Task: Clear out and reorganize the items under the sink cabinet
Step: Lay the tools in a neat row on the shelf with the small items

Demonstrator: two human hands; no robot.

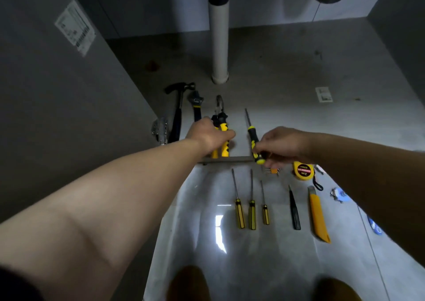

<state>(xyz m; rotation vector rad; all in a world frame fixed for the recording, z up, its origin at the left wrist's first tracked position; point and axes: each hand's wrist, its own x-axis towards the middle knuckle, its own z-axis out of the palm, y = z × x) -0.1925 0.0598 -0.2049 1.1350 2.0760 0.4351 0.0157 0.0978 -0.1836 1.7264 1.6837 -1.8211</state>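
I see both my arms bare down to the left hand [208, 135] and the right hand [284, 146]. At seven o'clock a dark sleeve [13, 287] covers the left upper arm. At six and five o'clock two rounded knees [188, 284] show, too blurred to tell cloth from bare.

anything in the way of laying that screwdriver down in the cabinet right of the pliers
Nothing visible. The cabinet floor right of the pliers is bare under the screwdriver that the right hand holds; the pipe stands farther back.
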